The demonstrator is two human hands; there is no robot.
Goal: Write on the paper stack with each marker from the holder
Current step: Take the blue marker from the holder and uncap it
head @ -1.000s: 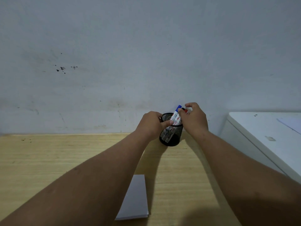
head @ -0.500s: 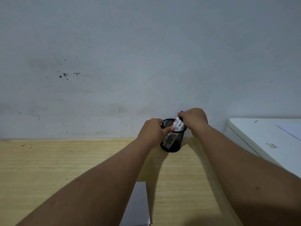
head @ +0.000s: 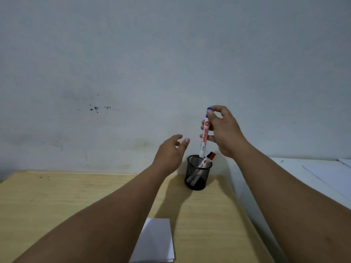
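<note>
A black mesh holder [head: 197, 174] stands on the wooden desk near the wall. My right hand [head: 224, 131] grips a white marker with a blue cap [head: 204, 139] by its upper part, held upright with its lower end just above the holder's rim. A red-capped marker [head: 209, 158] leans inside the holder. My left hand [head: 170, 154] hovers open to the left of the holder, not touching it. The white paper stack [head: 155, 242] lies near the desk's front edge, partly behind my left forearm.
The wooden desk [head: 57, 202] meets a grey wall at the back. A white cabinet top [head: 311, 179] with a sheet of paper on it adjoins the desk on the right, slightly higher.
My right hand has lifted the blue-capped marker up out of the holder. My left hand has let go of the holder and opened beside it.
</note>
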